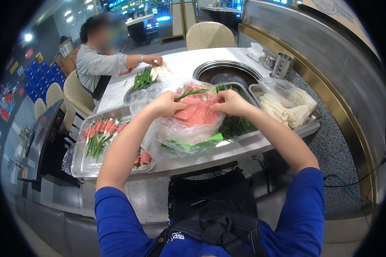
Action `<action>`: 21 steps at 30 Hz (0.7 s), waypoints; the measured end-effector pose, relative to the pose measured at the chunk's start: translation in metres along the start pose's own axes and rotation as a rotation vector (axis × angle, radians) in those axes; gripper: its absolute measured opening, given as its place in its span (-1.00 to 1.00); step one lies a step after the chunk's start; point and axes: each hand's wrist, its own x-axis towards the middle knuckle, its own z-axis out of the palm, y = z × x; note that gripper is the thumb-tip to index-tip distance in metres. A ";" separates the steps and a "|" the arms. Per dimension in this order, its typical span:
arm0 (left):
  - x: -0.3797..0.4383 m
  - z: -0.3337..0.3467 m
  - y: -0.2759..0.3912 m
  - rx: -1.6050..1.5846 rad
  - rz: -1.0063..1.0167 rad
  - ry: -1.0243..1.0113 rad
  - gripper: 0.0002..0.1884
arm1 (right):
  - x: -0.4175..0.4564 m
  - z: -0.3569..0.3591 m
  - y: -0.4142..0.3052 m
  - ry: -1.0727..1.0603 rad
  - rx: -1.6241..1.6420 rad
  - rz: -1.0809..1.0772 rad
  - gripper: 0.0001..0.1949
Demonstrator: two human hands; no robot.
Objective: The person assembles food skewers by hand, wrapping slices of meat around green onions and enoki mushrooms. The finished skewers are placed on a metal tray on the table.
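A stack of thin pink meat slices [196, 113] lies on an opened clear plastic bag [173, 136] in front of me. My left hand [166, 102] pinches a few green chive-like stalks [194, 92], its thumb resting at the left edge of the meat. At the opposite edge, my right hand [233, 102] has thumb and fingers closed on a slice. Leafy greens [236, 125] fill a metal tray under my right wrist. Left of me, a metal tray [80, 167] holds several meat rolls [104, 126] wrapped around greens and enoki, partly hidden by my left forearm.
Enoki mushrooms [286, 107] in a plastic bag fill a tray on the right. Behind the meat is a round hot pot well [228, 72]. A perforated metal holder [283, 66] stands farther right. Across the table, a person [96, 64] handles enoki beside cut greens [143, 78].
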 end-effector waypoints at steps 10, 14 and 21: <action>-0.001 0.000 -0.015 -0.163 0.019 -0.026 -0.80 | 0.017 0.010 0.001 -0.009 -0.065 -0.018 -0.75; -0.008 0.001 -0.016 -0.269 0.029 -0.034 -0.77 | 0.022 0.017 0.001 0.031 0.136 0.099 -0.75; -0.011 0.004 -0.023 -0.432 0.077 -0.013 -0.72 | 0.019 0.024 -0.014 0.081 0.449 -0.027 -0.67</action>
